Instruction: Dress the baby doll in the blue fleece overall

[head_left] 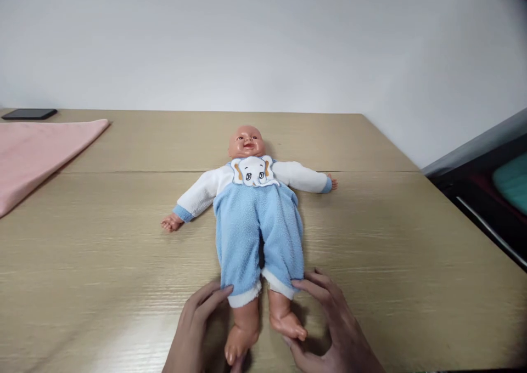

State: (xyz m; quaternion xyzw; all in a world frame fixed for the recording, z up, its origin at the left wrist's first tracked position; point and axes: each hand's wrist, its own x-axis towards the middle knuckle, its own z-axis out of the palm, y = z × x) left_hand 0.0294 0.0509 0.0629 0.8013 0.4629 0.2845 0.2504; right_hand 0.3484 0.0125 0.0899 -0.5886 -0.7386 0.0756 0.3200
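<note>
A baby doll (261, 214) lies on its back on the table, head toward the wall and feet toward me. It wears blue fleece trousers with white cuffs and a white top with an elephant face (255, 173). Both its arms are spread out. My left hand (197, 321) curves beside the leg on the left, fingertips touching the trouser cuff and the thumb partly hidden by the foot. On the other side, my right hand (329, 321) has its fingers apart, the index fingertip at the cuff and the thumb by the foot. Neither hand visibly grips the doll.
The wooden table (391, 241) runs back to a pale wall. A pink cloth (41, 153) lies at the left, with a dark phone (28, 113) behind it. Beyond the table's right edge is a dark object with a teal cloth (513, 181).
</note>
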